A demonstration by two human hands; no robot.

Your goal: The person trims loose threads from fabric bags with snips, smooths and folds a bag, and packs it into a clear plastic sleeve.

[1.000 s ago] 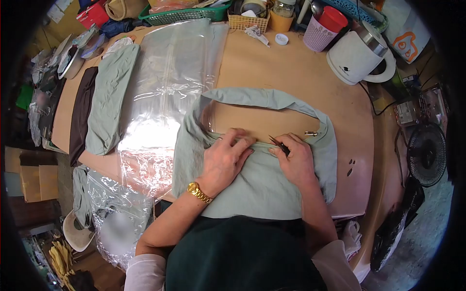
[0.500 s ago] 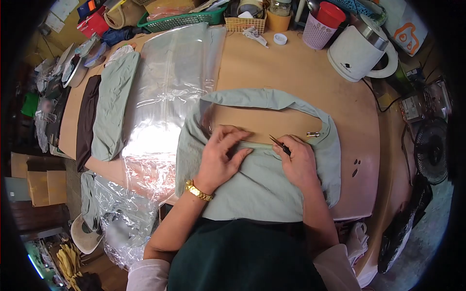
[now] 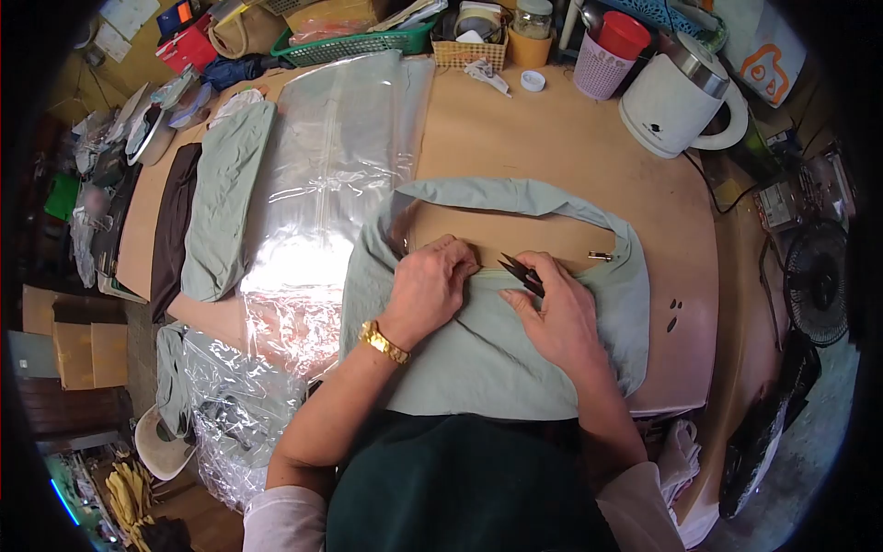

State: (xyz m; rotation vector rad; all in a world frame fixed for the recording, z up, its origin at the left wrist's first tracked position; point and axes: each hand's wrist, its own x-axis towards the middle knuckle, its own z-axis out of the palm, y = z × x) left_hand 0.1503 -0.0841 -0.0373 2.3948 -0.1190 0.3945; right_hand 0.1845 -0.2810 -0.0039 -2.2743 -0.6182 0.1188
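Observation:
A pale green fabric shoulder bag [image 3: 460, 368] lies flat on the table, its strap looping away from me. Along its top edge runs a zipper [image 3: 492, 273]. My left hand [image 3: 430, 281], with a gold watch [image 3: 384, 342] at the wrist, is closed at the zipper's left part, fingertips pinched on the bag's edge; any thread there is too small to make out. In my right hand [image 3: 561, 313] is a pair of dark thread snips [image 3: 522, 274], blades apart and pointing left above the zipper. A metal clasp [image 3: 600, 256] sits on the strap's right end.
Clear plastic sheets [image 3: 322, 166] lie left of the bag, beside folded green fabric [image 3: 225, 202] and dark brown fabric [image 3: 175, 230]. A white kettle [image 3: 671, 101], lilac cup [image 3: 602, 74] and green basket [image 3: 359, 44] stand at the back. Small dark pieces [image 3: 672, 317] lie at right.
My left fingers have gone from spread to pinched together at the zipper. The snips' blades have opened, and my right thumb has moved away from the bag's edge. The view has shifted slightly.

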